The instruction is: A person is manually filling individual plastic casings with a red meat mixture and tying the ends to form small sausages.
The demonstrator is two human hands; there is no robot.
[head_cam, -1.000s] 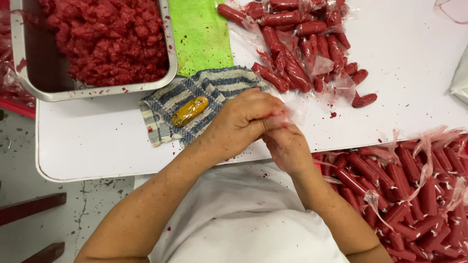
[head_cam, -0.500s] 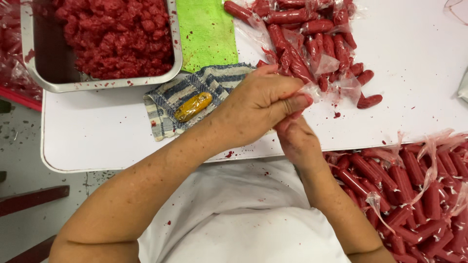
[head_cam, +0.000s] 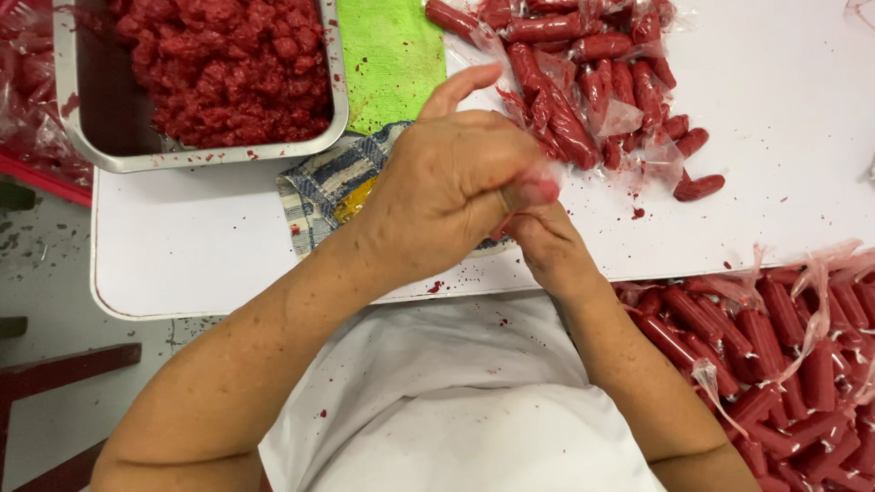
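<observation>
Left hand (head_cam: 447, 187) fingers pinch small red plastic-wrapped roll (head_cam: 538, 189) with right hand (head_cam: 538, 241); wrapped pile (head_cam: 592, 82) at one o'clock. Keep pinch tight, twisting.

White garment (head_cam: 456, 410) with red specks; forearms bare, no gloves.

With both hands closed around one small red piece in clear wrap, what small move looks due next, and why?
Probably finish the twist and drop the piece with the wrapped red sticks ahead. The left hand covers the right hand, and red shows at the fingertips in their grip, so that piece seems nearly wrapped.
</observation>
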